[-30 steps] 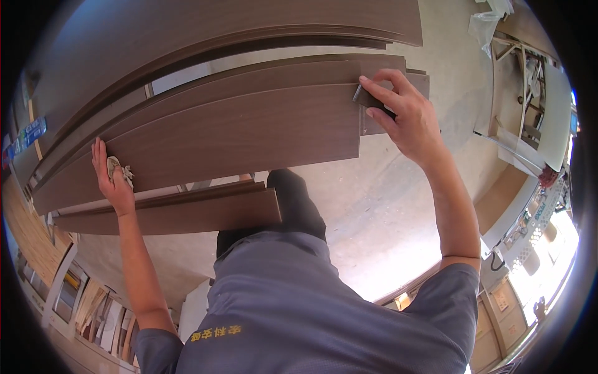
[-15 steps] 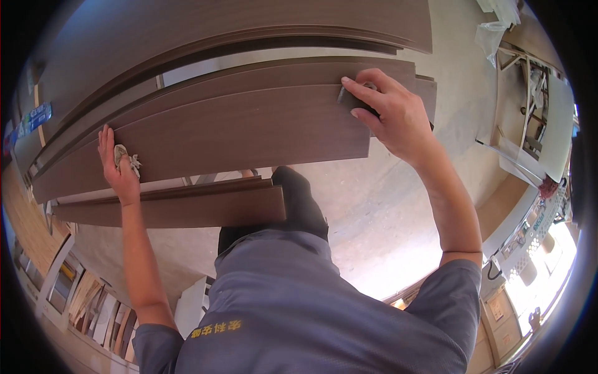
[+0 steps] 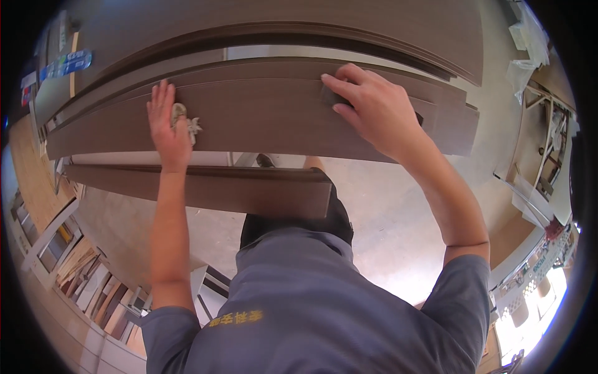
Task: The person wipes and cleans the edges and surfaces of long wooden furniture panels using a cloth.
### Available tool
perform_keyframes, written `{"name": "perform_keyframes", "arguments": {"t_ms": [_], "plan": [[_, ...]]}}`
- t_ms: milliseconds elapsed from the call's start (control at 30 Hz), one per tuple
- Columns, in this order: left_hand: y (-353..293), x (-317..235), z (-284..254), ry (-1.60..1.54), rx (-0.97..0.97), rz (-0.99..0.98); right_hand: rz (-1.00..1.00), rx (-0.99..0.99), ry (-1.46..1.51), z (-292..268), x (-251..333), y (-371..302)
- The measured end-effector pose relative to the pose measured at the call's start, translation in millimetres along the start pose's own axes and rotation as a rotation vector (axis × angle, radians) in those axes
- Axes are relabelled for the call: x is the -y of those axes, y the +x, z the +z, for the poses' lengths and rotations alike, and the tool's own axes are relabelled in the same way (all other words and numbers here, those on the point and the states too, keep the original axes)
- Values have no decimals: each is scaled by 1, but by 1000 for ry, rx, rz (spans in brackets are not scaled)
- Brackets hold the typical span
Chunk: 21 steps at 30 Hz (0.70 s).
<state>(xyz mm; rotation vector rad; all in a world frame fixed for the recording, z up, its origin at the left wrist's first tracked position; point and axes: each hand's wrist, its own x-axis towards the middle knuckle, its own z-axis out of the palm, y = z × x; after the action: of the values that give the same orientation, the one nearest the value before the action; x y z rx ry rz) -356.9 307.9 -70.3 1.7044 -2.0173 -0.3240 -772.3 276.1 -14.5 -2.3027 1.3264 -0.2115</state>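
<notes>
A long dark-brown board [image 3: 255,118] lies across in front of me, on top of similar boards. Toward its left part my left hand [image 3: 166,134] rests with fingers stretched along the surface, keeping a crumpled pale rag [image 3: 191,129] under the thumb side. Farther right, my right hand [image 3: 381,115] grips a small dark block [image 3: 331,96] against the board's face, thumb and fingers bent around it. Most of the block is hidden by the hand, so its exact kind cannot be made out.
Nearer to me, a shorter stack of brown boards [image 3: 268,194] reaches to my thighs. Beyond the board is another wide brown panel stack [image 3: 280,19]. Clear plastic sheeting [image 3: 528,43] and a metal frame [image 3: 541,118] stand at the right; wood offcuts [image 3: 84,274] are at lower left.
My right hand has slid the dark block leftward along the board, away from its right end. The view has shifted, and my left hand still rests with the rag on the left part.
</notes>
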Motion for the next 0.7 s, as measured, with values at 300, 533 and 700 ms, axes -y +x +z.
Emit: {"name": "perform_keyframes", "arguments": {"t_ms": [300,533,700], "plan": [[-2,-19,-3,37,265,163,42,85,7,1,25,24],[-22,272,-127,45,44,-16,217,132,5,15,93,62],[-19,468,-208,72,12,-118,50,76,-33,59,159,116]]}}
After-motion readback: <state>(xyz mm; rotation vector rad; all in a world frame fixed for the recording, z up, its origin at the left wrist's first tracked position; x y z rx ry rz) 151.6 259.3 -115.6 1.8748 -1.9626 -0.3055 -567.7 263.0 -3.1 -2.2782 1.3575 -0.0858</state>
